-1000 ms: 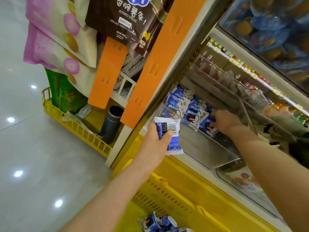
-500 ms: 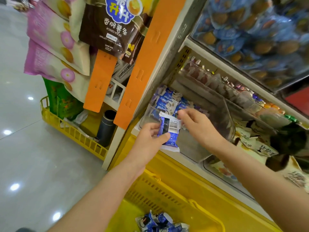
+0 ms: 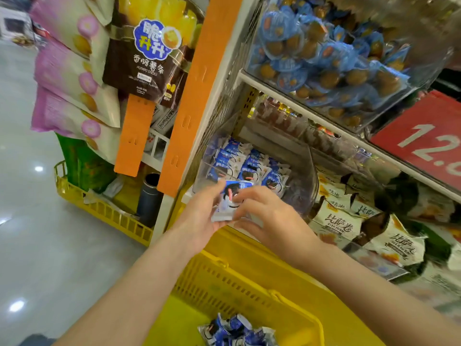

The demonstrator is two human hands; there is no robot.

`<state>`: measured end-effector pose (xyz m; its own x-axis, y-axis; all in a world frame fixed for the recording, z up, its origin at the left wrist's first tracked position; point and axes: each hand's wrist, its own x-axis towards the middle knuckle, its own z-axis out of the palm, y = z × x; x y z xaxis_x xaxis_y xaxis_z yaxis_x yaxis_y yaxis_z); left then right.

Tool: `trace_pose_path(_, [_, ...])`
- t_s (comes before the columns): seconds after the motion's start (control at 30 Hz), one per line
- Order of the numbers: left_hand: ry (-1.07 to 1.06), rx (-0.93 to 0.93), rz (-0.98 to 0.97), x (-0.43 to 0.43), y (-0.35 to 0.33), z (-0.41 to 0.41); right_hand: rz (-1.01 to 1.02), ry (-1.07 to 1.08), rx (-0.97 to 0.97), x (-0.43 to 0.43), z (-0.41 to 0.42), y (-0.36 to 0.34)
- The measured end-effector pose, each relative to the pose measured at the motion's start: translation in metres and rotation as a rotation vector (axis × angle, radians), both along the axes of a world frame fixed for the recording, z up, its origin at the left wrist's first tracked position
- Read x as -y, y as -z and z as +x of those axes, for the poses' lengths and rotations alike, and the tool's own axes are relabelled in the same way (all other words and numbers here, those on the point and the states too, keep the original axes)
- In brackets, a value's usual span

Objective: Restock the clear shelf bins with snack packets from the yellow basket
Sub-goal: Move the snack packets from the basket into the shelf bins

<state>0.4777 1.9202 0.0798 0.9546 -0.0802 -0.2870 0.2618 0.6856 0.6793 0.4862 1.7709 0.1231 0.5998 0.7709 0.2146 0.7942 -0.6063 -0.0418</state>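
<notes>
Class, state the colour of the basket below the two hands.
Yellow; the basket shows best in the head view.

Basket packets (image 3: 237, 330) half off the bottom edge; red price sign (image 3: 421, 143) off the right.

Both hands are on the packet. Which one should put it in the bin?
Probably right: the right hand pinches the packet on the side nearest the bare part of the bin; the left hand grips its far edge.
</notes>
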Motion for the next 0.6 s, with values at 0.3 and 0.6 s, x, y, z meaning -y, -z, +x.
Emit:
trace_pose_path(0.3, [-0.093,0.235,0.323,0.011,-0.003,-0.003,0.654,0.522,-0.532,-0.002,0.014,-0.006])
trace_pose_path(0.6, [-0.272,0.46,1.074,0.006,0.014,0.017,0.714,0.557,-0.541,0.002,0.044,-0.018])
